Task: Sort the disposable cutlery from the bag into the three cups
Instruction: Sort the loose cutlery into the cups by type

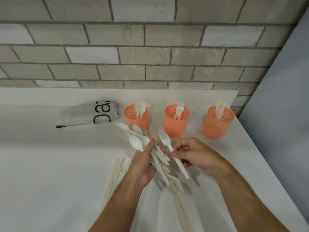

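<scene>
The right hand [197, 156] pinched a single fork [173, 154] by its handle, tines pointing toward the cups. Beside it, the fingers of the left hand [143, 163] were curled round a mixed bundle of cutlery [138, 139], mostly spoons fanned out above the thumb. More loose pieces [113, 180] lay on the table [50, 164] under and beside the forearms. Beyond stood three orange cups: the spoon cup [136, 117] held two spoons, the fork cup [176, 121] two forks, the knife cup [217, 122] a few knives. The bag [88, 114] lay flat at the left. Sorting looked barely begun; most pieces remained.
</scene>
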Motion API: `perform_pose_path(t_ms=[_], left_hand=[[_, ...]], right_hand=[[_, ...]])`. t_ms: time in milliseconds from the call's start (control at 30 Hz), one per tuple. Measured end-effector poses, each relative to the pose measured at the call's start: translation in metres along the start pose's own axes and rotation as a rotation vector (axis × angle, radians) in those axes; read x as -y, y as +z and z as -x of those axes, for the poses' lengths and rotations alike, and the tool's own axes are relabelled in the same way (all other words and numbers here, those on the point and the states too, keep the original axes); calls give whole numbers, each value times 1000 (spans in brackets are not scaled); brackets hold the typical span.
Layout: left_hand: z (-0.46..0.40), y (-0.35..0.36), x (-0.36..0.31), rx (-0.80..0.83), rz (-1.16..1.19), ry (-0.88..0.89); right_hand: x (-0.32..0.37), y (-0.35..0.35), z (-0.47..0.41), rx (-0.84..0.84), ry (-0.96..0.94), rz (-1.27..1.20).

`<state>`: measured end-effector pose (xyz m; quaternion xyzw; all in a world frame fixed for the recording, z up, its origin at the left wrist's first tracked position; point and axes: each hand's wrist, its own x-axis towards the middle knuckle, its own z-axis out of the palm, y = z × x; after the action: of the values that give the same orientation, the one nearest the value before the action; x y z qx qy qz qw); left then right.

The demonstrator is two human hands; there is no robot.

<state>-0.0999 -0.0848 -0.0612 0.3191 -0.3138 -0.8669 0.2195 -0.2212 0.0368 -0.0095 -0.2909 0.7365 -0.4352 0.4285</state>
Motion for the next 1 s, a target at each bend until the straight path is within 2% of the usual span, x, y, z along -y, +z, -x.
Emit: perform_pose_path(t_ms=[100, 233, 300, 400, 500, 567, 667, 733, 800, 1000], left_hand=[[-2, -5, -1, -13, 37, -18], [0, -3, -6, 20, 39, 8], [2, -2, -7, 46, 27, 19], [2, -5, -10, 93, -13, 47], [1, -8, -12, 140, -36, 80], [1, -8, -14, 153, -30, 101], [0, -8, -14, 151, -41, 126], [-1, -6, -15, 135, -77, 139], [-3, -3, -15, 98, -132, 152], [-2, 8, -13, 25, -227, 147]], right_hand=[[17, -13, -7, -93, -103, -77], [48, -36, -46, -510, -330, -73], [57, -45, -71, -644, -358, -6], [54, -51, -97, -649, -296, 126], [40, -45, -84, -704, -251, 254], [26, -31, -57, -635, -293, 276], [4, 1, -13, -171, -228, 254], [-7, 21, 3, 23, -138, 218], [-16, 36, 8, 46, -110, 233], [-24, 55, 8, -105, -197, 394]])
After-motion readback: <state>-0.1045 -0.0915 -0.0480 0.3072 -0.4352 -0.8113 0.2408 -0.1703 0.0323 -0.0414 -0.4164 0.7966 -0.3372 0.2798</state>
